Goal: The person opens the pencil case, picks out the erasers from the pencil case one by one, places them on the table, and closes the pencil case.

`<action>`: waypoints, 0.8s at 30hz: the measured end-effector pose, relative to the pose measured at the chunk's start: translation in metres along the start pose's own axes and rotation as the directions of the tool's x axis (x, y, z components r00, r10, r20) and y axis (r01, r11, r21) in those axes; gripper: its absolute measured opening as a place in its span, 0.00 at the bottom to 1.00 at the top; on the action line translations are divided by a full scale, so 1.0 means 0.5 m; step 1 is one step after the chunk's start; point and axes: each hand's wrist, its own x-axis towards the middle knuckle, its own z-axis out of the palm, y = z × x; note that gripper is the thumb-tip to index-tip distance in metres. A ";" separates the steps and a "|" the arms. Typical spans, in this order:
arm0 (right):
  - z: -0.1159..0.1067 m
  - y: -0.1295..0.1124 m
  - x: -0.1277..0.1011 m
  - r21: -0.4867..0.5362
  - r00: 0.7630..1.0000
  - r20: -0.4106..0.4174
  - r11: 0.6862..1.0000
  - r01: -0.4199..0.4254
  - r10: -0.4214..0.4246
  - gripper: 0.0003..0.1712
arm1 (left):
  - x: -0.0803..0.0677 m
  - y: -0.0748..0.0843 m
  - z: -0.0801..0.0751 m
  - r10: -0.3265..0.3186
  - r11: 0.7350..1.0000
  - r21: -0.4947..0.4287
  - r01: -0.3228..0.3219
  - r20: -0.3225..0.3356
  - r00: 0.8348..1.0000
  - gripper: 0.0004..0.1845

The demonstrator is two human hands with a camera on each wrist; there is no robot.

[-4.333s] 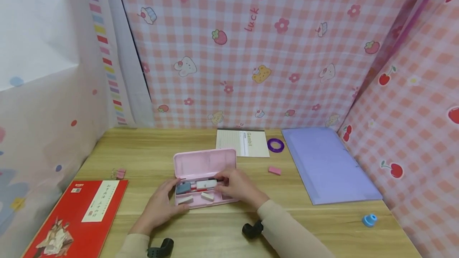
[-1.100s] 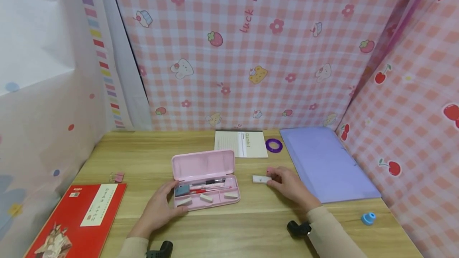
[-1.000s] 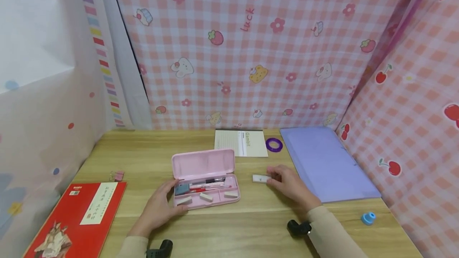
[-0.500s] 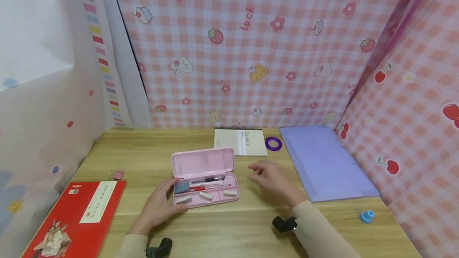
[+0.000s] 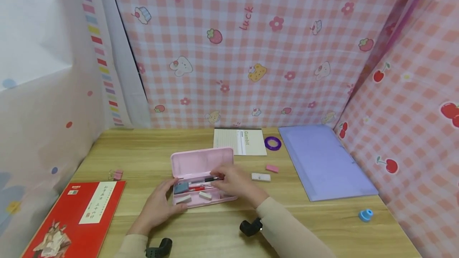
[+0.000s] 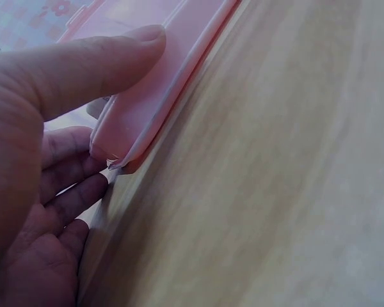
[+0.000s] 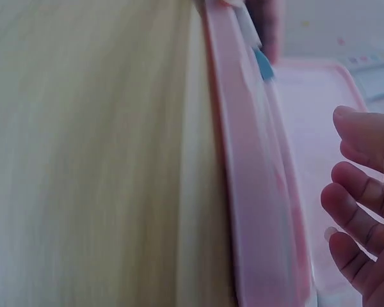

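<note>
An open pink pencil case [image 5: 201,162] lies mid-table. My left hand [image 5: 157,207] holds its front left corner, thumb on the rim [image 6: 160,89] and fingers [image 6: 64,185] along the side. My right hand [image 5: 234,184] is over the right half of the tray, fingertips by a black pen [image 5: 205,179]. In the right wrist view its fingers [image 7: 358,204] hang loosely curled beside the case wall [image 7: 256,192], with nothing in them. The tray also holds a red pen [image 5: 196,188], a blue-grey block [image 5: 181,187] and two white erasers [image 5: 206,195].
A small white piece [image 5: 260,176] and a pink eraser [image 5: 272,168] lie right of the case. Behind are a notepad [image 5: 240,141] and a purple tape ring [image 5: 273,143]. Also here: a purple folder [image 5: 322,162], a blue cap [image 5: 365,215], a red book [image 5: 75,218] and a pink clip [image 5: 116,175].
My right hand took the white piece out of the case, set it on the table to the right, then came back left over the tray. The left hand has stayed put.
</note>
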 end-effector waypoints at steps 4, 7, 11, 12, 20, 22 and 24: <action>0.031 -0.032 0.025 0.010 0.999 0.048 1.000 0.021 -0.022 0.16 | 0.000 0.000 -0.002 0.003 1.000 -0.003 -0.003 0.000 1.000 0.54; 0.054 -0.049 0.042 -0.011 0.996 0.051 0.998 0.069 -0.069 0.17 | 0.000 0.000 -0.003 0.008 1.000 -0.003 -0.008 -0.002 1.000 0.54; 0.076 -0.064 0.061 -0.009 0.992 0.052 0.994 0.111 -0.111 0.15 | -0.001 0.000 -0.002 0.015 1.000 -0.014 -0.015 -0.003 1.000 0.54; 0.080 -0.067 0.064 0.000 0.992 0.058 0.994 0.110 -0.110 0.15 | -0.001 0.000 -0.002 0.015 1.000 -0.016 -0.015 -0.003 1.000 0.54; 0.098 -0.082 0.080 -0.038 0.992 0.081 0.995 0.096 -0.092 0.13 | -0.002 0.001 0.000 0.025 0.999 -0.021 -0.026 -0.005 1.000 0.53; 0.100 -0.084 0.083 -0.051 0.992 0.077 0.993 0.103 -0.099 0.13 | -0.002 0.001 0.000 0.033 0.999 -0.018 -0.034 -0.009 0.999 0.53; 0.102 -0.086 0.085 -0.062 0.992 0.075 0.992 0.108 -0.103 0.13 | -0.003 0.000 0.000 0.039 0.999 -0.015 -0.039 -0.010 0.999 0.53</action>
